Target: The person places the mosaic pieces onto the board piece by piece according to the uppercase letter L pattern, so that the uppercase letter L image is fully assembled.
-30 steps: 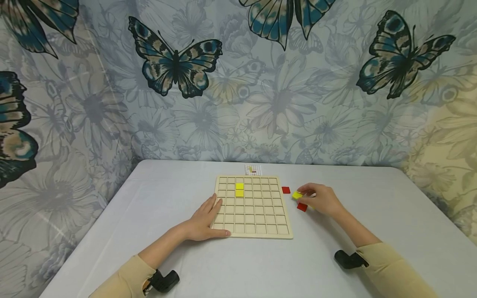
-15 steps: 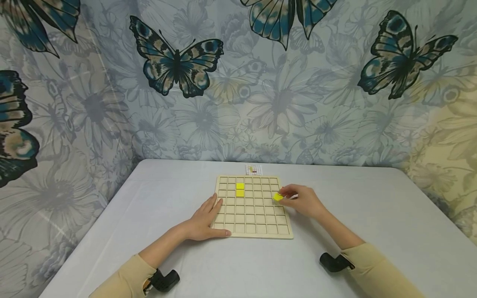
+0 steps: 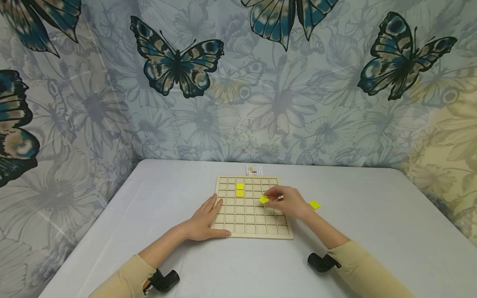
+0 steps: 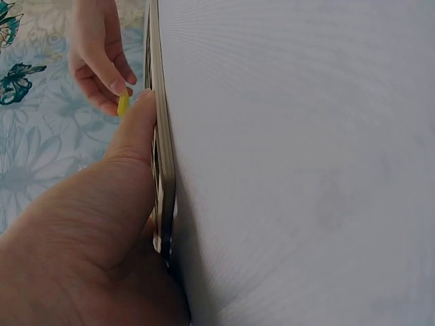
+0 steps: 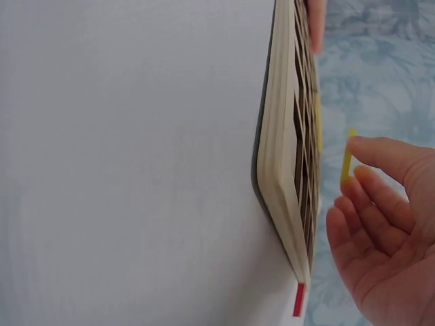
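Note:
My right hand (image 3: 288, 200) pinches a yellow square tile (image 3: 263, 199) between thumb and fingertips, over the right part of a wooden grid board (image 3: 250, 219). In the right wrist view that tile (image 5: 347, 159) appears edge-on, apart from the board's face. Spread along the board's left side, my left hand (image 3: 203, 221) rests with fingers straight and its thumb at the front edge. Two yellow tiles, an upper one (image 3: 240, 186) and a lower one (image 3: 240, 193), sit in adjoining cells of one column.
Another yellow tile (image 3: 314, 205) lies on the white table right of the board, partly behind my right wrist. A red tile (image 5: 299, 300) shows by the board's edge in the right wrist view. Behind the board is a small printed grid card (image 3: 253, 170).
My right hand has carried the yellow tile leftward from the table over the board. It now hides the red tiles in the head view and uncovers another yellow tile. The left hand stays put.

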Action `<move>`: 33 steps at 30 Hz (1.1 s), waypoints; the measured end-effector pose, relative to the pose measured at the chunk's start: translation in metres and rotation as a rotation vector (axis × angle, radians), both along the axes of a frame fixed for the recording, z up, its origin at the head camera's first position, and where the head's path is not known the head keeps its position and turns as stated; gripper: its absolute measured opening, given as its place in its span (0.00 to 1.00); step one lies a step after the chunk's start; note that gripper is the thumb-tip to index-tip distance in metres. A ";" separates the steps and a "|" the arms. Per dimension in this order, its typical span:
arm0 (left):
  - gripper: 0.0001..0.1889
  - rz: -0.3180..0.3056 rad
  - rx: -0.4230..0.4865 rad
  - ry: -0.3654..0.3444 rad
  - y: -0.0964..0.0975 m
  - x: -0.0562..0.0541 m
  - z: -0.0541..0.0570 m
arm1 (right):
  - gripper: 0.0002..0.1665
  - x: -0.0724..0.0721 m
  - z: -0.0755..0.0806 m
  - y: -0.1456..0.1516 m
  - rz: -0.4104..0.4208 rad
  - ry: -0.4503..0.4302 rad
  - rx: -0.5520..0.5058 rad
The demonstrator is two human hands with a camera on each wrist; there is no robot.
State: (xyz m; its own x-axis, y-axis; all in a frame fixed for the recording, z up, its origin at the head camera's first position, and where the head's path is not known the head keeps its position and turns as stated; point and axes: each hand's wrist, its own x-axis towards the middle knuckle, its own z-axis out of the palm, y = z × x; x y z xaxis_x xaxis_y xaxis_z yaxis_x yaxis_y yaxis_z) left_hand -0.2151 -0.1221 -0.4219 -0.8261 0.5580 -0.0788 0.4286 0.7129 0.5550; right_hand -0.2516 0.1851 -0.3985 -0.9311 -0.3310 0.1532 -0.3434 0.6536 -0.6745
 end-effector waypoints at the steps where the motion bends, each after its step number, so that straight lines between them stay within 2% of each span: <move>1: 0.55 0.001 -0.002 -0.001 0.000 0.000 0.000 | 0.15 0.000 0.000 -0.002 0.006 -0.001 -0.002; 6: 0.55 0.005 -0.004 -0.007 0.001 0.000 0.001 | 0.14 0.000 -0.001 -0.013 0.050 0.011 -0.028; 17: 0.55 0.005 -0.006 0.002 0.000 -0.001 0.000 | 0.12 -0.005 -0.005 -0.037 0.089 -0.002 -0.036; 33: 0.55 0.012 -0.012 -0.004 0.000 -0.002 -0.001 | 0.08 -0.012 -0.004 -0.059 0.103 0.017 0.041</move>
State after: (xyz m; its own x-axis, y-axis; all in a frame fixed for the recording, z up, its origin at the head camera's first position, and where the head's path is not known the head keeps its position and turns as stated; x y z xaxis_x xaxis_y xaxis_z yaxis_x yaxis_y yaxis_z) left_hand -0.2169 -0.1219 -0.4227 -0.8322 0.5473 -0.0884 0.4181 0.7243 0.5482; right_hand -0.2633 0.1258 -0.4020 -0.8893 -0.4311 0.1530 -0.4212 0.6414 -0.6412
